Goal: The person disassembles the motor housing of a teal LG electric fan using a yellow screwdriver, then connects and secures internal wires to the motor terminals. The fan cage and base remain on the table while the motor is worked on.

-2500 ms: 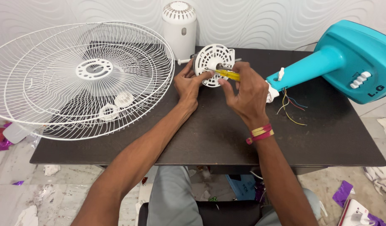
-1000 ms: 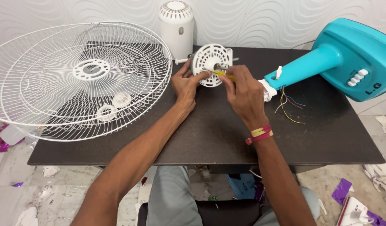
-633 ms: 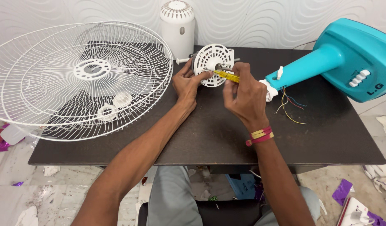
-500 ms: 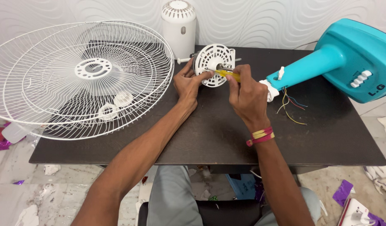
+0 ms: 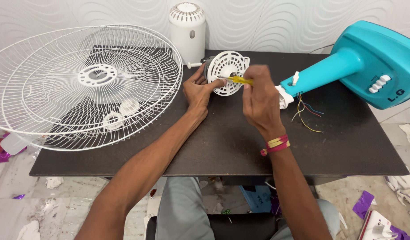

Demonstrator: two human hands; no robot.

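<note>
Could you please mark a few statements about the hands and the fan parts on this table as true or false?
1. The right hand holds a yellow-handled screwdriver against the white slotted motor cover. True.
2. The left hand rests flat on the wire fan guard. False: it steadies the motor cover from its left side, apart from the guard.
3. Loose coloured wires hang from the end of the teal fan stand. True.
4. The white cylindrical housing lies on its side at the table's front edge. False: it stands upright at the back, near the wall.
5. The right wrist wears a red and yellow band. True.
</note>
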